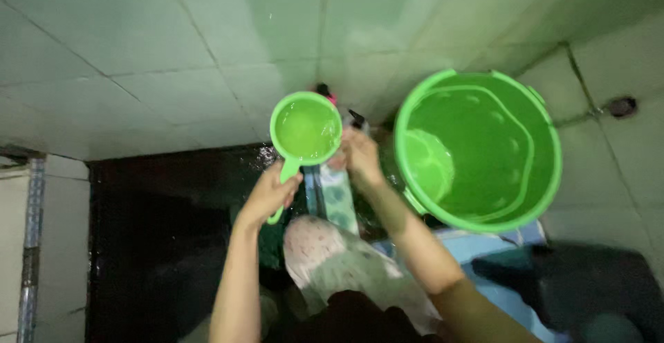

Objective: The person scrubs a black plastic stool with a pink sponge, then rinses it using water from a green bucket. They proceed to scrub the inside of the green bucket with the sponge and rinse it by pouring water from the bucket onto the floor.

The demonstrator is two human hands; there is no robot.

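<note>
Seen from above, looking down at two bare arms over a wet tiled bathroom floor. Left hand closed around the handle of a green plastic scoop, fingers wrapped tight; round bowl of the scoop beyond the hand, away from the body, filled with water and held roughly level. Right hand just beside the scoop's bowl, on the side toward the bucket, fingers curled at the rim edge and over a patterned cloth; whether gripping the scoop's rim or the cloth, cannot tell. Large green bucket close to the scoop, on the right hand's side, wide mouth open upward, water inside with ripples on the surface, handle lugs at the rim. Patterned cloth below the scoop, between the two forearms, pale with small dots and shapes, running back toward the body. Small dark bottle top between the scoop and the bucket, partly hidden by the right hand. Dark wet patch of floor on the scoop's far side from the bucket. Small round drain well beyond the bucket, near the picture's edge. Blue cloth under the bucket's near rim.
</note>
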